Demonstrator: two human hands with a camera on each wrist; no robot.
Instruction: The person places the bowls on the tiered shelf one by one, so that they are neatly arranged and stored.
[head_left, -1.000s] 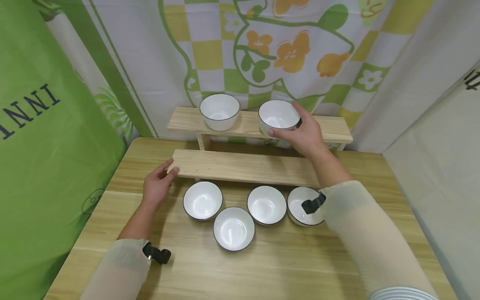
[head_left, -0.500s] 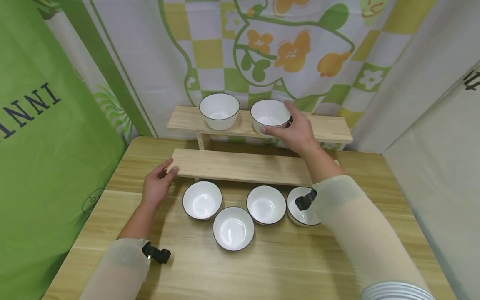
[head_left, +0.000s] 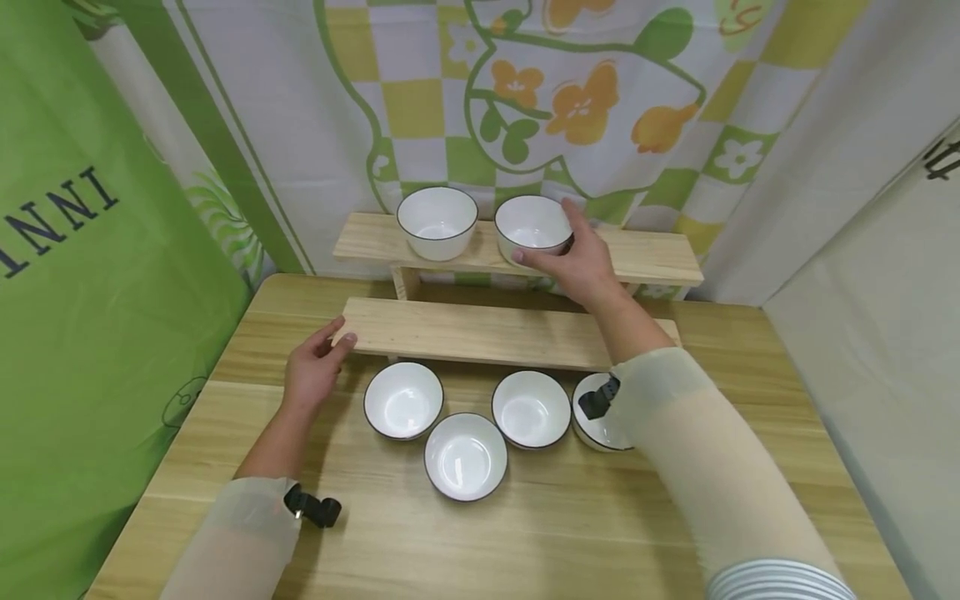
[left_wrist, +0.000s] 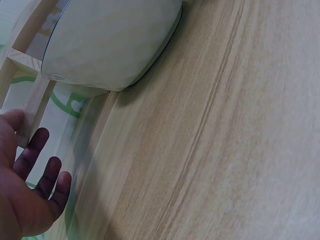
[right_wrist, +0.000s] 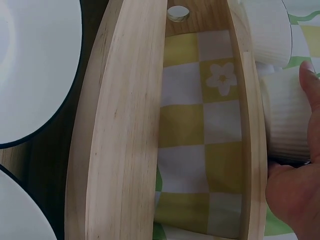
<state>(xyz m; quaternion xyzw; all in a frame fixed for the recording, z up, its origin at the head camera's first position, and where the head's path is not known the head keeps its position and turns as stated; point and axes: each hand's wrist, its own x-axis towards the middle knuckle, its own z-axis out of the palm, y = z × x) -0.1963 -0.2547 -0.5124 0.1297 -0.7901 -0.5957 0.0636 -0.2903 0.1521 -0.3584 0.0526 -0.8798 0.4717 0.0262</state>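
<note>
My right hand (head_left: 587, 265) grips a white, dark-rimmed bowl (head_left: 528, 227) on the upper board (head_left: 652, 254) of a two-tier wooden shelf, thumb at the near side, fingers at the right. The right wrist view shows this bowl's ribbed outer wall (right_wrist: 286, 115) beside the hand. Left of it on the same board stands a matching bowl (head_left: 437, 225), with a narrow gap between them. At the lower board's left end, my left hand (head_left: 311, 373) pinches the wood (left_wrist: 36, 107) between thumb and index finger; its other fingers are loosely bent.
Several more white bowls stand on the wooden table (head_left: 555, 533) before the shelf: one at left (head_left: 403, 402), one nearer me (head_left: 466, 458), one at centre (head_left: 531, 410) and one at right (head_left: 596, 421), partly hidden by my right sleeve. A patterned curtain (head_left: 420, 108) hangs behind.
The right hand has moved left along the upper board with its bowl, bringing it closer to the other bowl there. My left hand stays at the lower board's end.
</note>
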